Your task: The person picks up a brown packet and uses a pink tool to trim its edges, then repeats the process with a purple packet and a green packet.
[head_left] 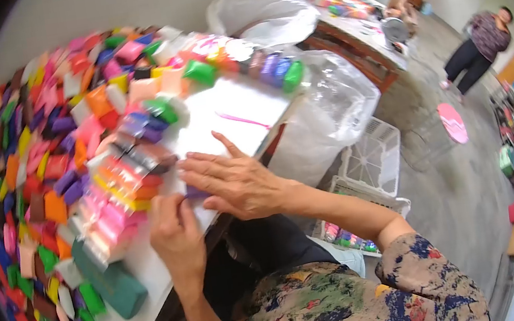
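My left hand (176, 235) is closed, fingers curled at the near edge of the white table (152, 262). What its fingertips hold is hidden. A small purple piece (195, 193) shows between my two hands, partly covered. My right hand (234, 184) lies over it, palm down with the fingers stretched out to the left. Just left of my hands sits a row of small coloured packs in clear wrap (122, 190), pink, yellow, orange and brown. Beyond my right hand, a thin pink strip (243, 120) rests on the white surface.
A large heap of coloured blocks (52, 171) covers the table's left side. A dark green case (112, 282) lies near its front edge. Another wrapped row (256, 67) is at the back. Plastic bags (334, 96) and crates (373, 156) are at right; a person (479, 47) stands farther off.
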